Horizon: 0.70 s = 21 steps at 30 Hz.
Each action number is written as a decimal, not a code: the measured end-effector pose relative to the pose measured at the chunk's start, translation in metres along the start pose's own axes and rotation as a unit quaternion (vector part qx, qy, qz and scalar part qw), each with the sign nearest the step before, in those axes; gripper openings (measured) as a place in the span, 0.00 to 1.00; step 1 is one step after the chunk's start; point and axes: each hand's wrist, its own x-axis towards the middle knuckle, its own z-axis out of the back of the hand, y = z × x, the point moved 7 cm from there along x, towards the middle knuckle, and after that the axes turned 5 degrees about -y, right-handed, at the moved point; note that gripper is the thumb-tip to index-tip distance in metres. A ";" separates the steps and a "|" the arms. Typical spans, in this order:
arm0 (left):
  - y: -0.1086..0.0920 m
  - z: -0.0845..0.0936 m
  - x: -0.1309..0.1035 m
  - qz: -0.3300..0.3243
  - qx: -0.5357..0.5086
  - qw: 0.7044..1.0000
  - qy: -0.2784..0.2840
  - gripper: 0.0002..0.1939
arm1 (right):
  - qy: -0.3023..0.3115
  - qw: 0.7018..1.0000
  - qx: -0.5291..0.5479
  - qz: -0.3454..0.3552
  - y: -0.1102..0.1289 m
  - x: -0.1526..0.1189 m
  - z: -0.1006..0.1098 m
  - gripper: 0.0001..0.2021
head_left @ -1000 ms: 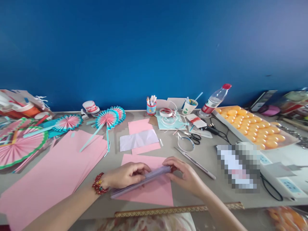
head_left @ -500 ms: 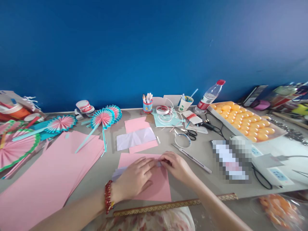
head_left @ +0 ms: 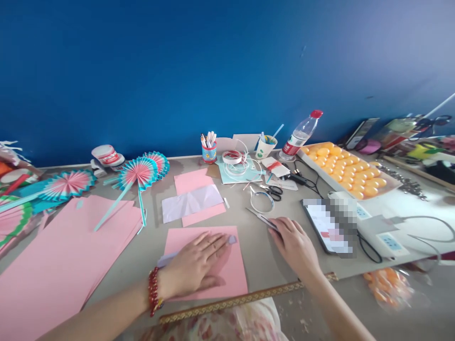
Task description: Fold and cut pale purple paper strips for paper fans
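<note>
My left hand (head_left: 197, 265) lies flat, fingers stretched, on a folded pale purple paper strip. One end of the strip (head_left: 232, 239) shows past my fingertips, and the other end sticks out at the left by the wrist. Under it is a pink paper sheet (head_left: 231, 279) near the table edge. My right hand (head_left: 296, 246) is closed over the handle end of a slim silver utility knife (head_left: 261, 218), which lies on the table with its tip pointing up and left. Beyond the knife are a clear ring (head_left: 262, 210) and black-handled scissors (head_left: 274, 191).
Pink sheets (head_left: 71, 251) and paper fans (head_left: 138, 175) lie left. Behind are a crumpled purple sheet (head_left: 192, 203), a pen holder (head_left: 209, 152), a paper cup (head_left: 266, 148) and a bottle (head_left: 300, 137). A phone (head_left: 320, 227) and a box of orange balls (head_left: 344, 170) are right.
My right hand has let go of the strip's end and moved right onto the utility knife. My left hand stays pressed on the strip. The view has shifted a little to the right.
</note>
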 end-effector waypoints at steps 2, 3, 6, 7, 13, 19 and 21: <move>0.000 0.000 0.001 0.009 0.003 1.000 -0.007 0.40 | 0.006 1.000 0.016 -0.006 -0.001 0.000 -0.002 0.11; 0.001 0.000 0.002 0.022 0.001 1.000 -0.014 0.37 | 0.006 1.000 0.025 -0.006 -0.001 0.001 -0.002 0.10; 0.007 0.001 0.003 0.075 -0.011 0.997 -0.036 0.29 | 0.003 0.999 0.050 -0.001 0.001 0.006 -0.001 0.10; 0.007 0.001 0.003 0.084 -0.014 0.996 -0.041 0.28 | 0.004 0.998 0.060 0.001 0.002 0.007 0.000 0.10; -0.004 0.007 0.002 0.036 0.005 0.996 -0.081 0.24 | 0.039 0.990 0.131 0.046 0.022 0.000 0.008 0.09; -0.011 0.011 0.003 0.010 0.050 0.994 -0.096 0.15 | 0.048 0.982 0.161 0.092 0.037 -0.017 0.012 0.13; -0.012 0.012 0.003 0.009 0.048 0.994 -0.096 0.15 | 0.047 0.981 0.155 0.102 0.039 -0.020 0.012 0.13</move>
